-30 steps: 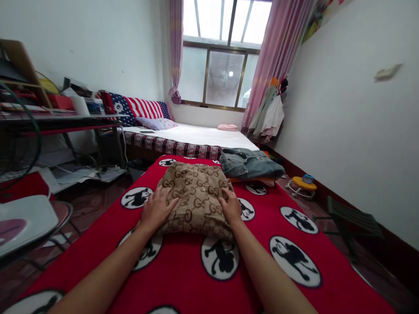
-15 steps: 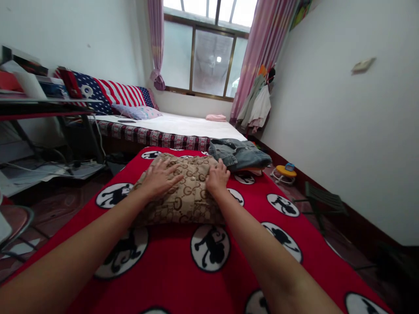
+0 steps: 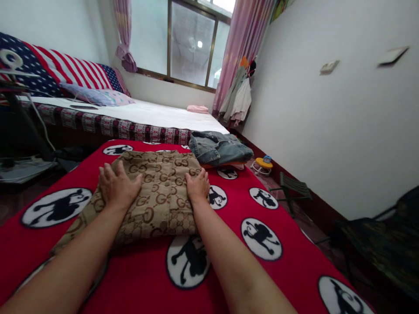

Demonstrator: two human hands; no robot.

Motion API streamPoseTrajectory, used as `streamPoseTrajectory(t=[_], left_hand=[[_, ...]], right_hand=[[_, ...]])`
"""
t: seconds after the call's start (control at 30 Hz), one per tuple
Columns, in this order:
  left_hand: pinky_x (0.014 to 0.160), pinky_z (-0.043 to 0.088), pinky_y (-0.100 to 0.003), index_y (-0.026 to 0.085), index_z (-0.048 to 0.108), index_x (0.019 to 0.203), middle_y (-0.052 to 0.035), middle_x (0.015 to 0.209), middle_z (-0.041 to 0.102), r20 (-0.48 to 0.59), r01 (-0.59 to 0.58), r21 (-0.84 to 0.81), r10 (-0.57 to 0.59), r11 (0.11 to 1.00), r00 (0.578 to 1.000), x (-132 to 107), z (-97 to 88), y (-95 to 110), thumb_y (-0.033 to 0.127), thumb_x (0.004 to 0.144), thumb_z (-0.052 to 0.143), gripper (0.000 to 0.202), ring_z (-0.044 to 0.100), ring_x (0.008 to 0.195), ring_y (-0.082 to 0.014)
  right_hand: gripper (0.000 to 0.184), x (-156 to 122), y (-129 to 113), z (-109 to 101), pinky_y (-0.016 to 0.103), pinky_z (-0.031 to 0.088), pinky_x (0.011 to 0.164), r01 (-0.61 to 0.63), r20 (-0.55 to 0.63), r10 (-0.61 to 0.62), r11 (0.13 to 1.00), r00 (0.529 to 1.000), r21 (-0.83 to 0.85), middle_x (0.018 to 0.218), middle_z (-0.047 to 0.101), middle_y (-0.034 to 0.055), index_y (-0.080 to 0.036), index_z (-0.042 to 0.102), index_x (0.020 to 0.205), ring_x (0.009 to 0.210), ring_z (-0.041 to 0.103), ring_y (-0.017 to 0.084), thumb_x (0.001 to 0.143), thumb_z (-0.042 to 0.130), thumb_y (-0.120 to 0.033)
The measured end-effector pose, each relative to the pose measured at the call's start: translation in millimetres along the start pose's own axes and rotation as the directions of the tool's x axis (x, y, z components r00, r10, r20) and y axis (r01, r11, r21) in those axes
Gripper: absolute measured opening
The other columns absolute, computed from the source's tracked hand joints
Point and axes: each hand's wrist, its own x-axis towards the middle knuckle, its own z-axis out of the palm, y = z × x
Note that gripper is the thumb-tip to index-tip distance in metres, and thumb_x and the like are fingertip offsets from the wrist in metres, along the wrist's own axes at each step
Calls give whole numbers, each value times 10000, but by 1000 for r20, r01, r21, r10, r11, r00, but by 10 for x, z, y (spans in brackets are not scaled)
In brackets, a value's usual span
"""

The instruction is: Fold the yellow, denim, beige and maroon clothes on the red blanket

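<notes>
Head view: left hand (image 3: 118, 186) and right hand (image 3: 197, 187), fingers spread flat, gripping nothing, pressing folded brown garment (image 3: 153, 196) on red blanket (image 3: 268, 205); uneven pressure could skew folds.

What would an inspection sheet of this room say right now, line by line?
Surface: red blanket with black-and-white cartoon circles, spread flat.
Things in hand: folded brown patterned garment lying on the blanket.
Clutter: folded denim garment at the blanket's far edge; small yellow toy and folding stool on the floor.
Hands: left hand flat on the brown garment; right hand pressing its right edge; both open.
Cables: white cable hanging at far left.
Surroundings: bed with flag cushion, window, pink curtains, hanging clothes.
</notes>
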Motion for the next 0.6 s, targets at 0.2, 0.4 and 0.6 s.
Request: streamPoseTrajectory(t=[0.2, 0.4, 0.6], left_hand=[[987, 361, -544, 60, 288, 1428, -303, 1364, 432, 186, 252, 60, -259, 966, 948, 149, -47, -22, 723, 754, 489, 967, 431, 1247, -444], [903, 399, -563, 67, 437, 1325, -292, 1298, 509, 261, 424, 90, -432, 901, 863, 496, 16, -176, 898, 592, 451, 1108, 470, 1196, -455], [822, 478, -500, 124, 567, 1221, -215, 1216, 609, 274, 397, 34, -391, 917, 879, 574, 105, -280, 884, 588, 484, 992, 586, 1067, -399]], right_hand=[[722, 26, 59, -9, 430, 372, 982, 24, -17, -23, 999, 1000, 43, 1250, 558, 231, -55, 399, 1361, 1173, 510, 350, 820, 613, -482], [708, 33, 80, -27, 407, 380, 985, 23, -25, -21, 997, 999, 67, 1238, 570, 235, -35, 431, 1332, 1165, 526, 339, 807, 635, -463], [864, 70, 47, 0, 422, 417, 942, -15, 17, 14, 998, 1000, 65, 1210, 597, 249, -22, 382, 1372, 1122, 566, 367, 748, 670, -547]])
